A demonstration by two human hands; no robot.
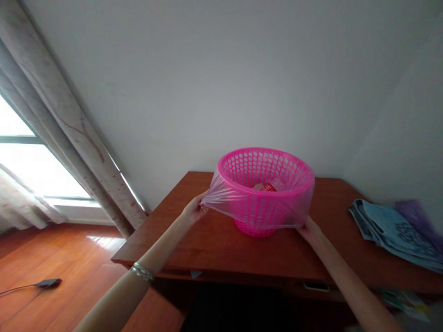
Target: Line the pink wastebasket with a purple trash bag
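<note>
One bag (223, 199), apparently in both hands (194, 210) (311, 229)

Counting one left hand (195, 210) and one right hand (309, 229), making two. Finding one pink basket (256, 191) and one thin plastic bag (221, 201) between them, plus at least one red package (268, 187). Noting one bracelet (142, 272) below the left hand and, well left of it, one black adapter (49, 283). Seeing one denim pile (394, 230) right of the right hand, and one bench (214, 246) beneath both.
</note>
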